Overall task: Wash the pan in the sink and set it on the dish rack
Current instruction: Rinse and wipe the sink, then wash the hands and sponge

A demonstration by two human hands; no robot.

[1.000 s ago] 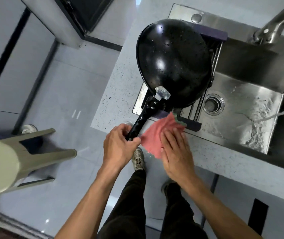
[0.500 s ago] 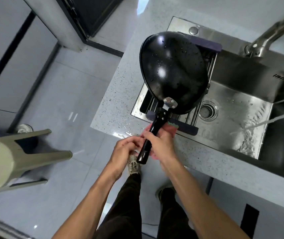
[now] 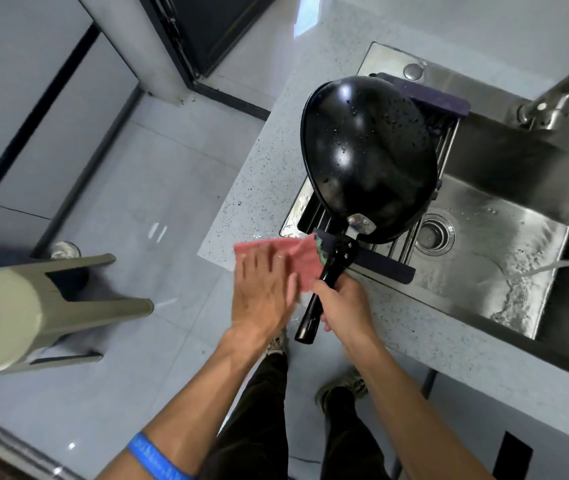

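Observation:
The black pan (image 3: 368, 157) lies upside down on the dish rack (image 3: 383, 265), which spans the left end of the steel sink (image 3: 504, 244). Its wet underside faces up and its long handle (image 3: 324, 292) sticks out over the counter's front edge. My right hand (image 3: 342, 306) is closed around that handle. My left hand (image 3: 262, 285) lies flat, fingers spread, on a pink cloth (image 3: 293, 254) at the counter's corner, just left of the handle. A green sponge edge (image 3: 319, 245) shows beside the cloth.
A thin stream of water (image 3: 560, 265) runs from the tap (image 3: 553, 98) into the sink, near the drain (image 3: 433, 233). The speckled counter (image 3: 269, 174) ends at my waist. A beige stool (image 3: 27, 306) stands on the tiled floor to my left.
My hands swapped roles: the right hand left the cloth and took the pan handle, while the left hand let go of the handle and moved onto the pink cloth, sliding it left.

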